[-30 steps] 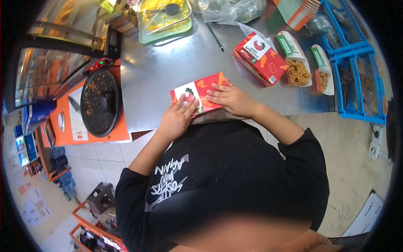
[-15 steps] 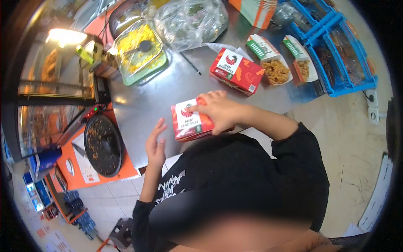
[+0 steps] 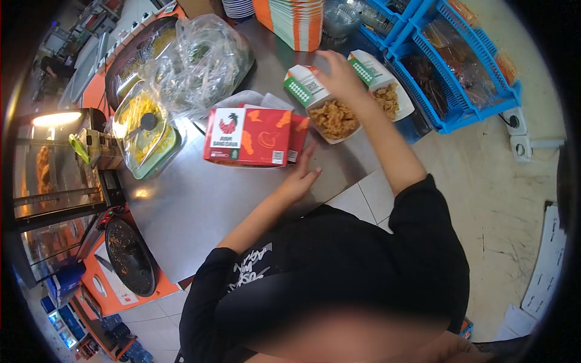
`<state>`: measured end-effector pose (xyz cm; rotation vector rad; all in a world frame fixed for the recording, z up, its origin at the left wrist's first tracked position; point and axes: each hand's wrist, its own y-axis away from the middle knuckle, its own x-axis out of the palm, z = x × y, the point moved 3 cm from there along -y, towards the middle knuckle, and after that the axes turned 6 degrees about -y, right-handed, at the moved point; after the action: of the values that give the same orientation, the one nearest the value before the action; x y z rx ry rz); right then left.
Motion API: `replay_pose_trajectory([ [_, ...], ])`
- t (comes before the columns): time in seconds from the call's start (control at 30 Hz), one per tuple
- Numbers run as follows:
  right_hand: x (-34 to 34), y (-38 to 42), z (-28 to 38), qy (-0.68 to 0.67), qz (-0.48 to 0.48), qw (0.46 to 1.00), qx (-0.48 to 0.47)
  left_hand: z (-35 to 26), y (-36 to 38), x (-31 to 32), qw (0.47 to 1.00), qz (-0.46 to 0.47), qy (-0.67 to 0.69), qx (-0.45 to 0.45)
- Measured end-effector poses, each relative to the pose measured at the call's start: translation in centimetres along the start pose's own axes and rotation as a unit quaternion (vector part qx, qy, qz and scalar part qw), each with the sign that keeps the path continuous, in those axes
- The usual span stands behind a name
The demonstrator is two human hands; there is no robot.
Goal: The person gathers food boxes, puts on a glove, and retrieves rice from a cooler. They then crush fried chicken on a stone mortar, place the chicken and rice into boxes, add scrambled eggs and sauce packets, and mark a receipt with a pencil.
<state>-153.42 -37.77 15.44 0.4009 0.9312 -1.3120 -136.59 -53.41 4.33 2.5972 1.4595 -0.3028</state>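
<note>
Two red-and-white printed food boxes stand together on the steel table, a front red box [image 3: 257,140] and a rear red box [image 3: 299,134] partly hidden behind it. My left hand [image 3: 298,184] is open just below their right corner, fingers apart and nothing in it. To the right are two open paper cartons of fried pieces, a left carton [image 3: 331,121] and a right carton [image 3: 386,103], with green-and-white lids raised. My right hand [image 3: 340,77] reaches between these lids with fingers spread. Its thumb and fingertips overlap the left carton's lid [image 3: 305,86] in this view.
A stack of orange-striped cartons [image 3: 293,24] stands at the back, near blue plastic baskets [image 3: 460,121]. At left are a clear plastic bag [image 3: 203,66], a lidded container of yellow food [image 3: 142,124], a lit display case [image 3: 57,175] and a dark pan [image 3: 130,257].
The red box under my right hand now stands beside the other one, released. My right hand has moved up to the carton lids; my left hand has shifted right. The view has turned.
</note>
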Motion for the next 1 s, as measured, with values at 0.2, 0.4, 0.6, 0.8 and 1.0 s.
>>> replay_pose_trajectory([
  [0.2,3.3,2.1,-9.1,-0.049,0.161,0.964,0.204,0.4,-2.0,-1.9,0.988,-0.142,0.007,-0.056],
  [0.4,-0.4,8.2,0.3,-0.157,0.214,0.938,0.222,-4.1,-5.9,-3.5,0.943,-0.133,-0.224,-0.207],
  [0.6,1.1,12.8,-5.4,-0.236,0.182,0.937,0.181,-6.9,-2.2,-5.2,0.960,-0.087,-0.239,-0.118],
  [0.8,1.6,16.2,-4.7,-0.173,0.233,0.928,-0.232,-4.3,1.2,-4.5,0.820,-0.063,-0.504,0.264],
  [1.0,2.2,14.8,4.4,0.085,0.422,0.898,-0.093,-2.7,2.7,-2.2,0.877,-0.181,-0.430,0.114],
])
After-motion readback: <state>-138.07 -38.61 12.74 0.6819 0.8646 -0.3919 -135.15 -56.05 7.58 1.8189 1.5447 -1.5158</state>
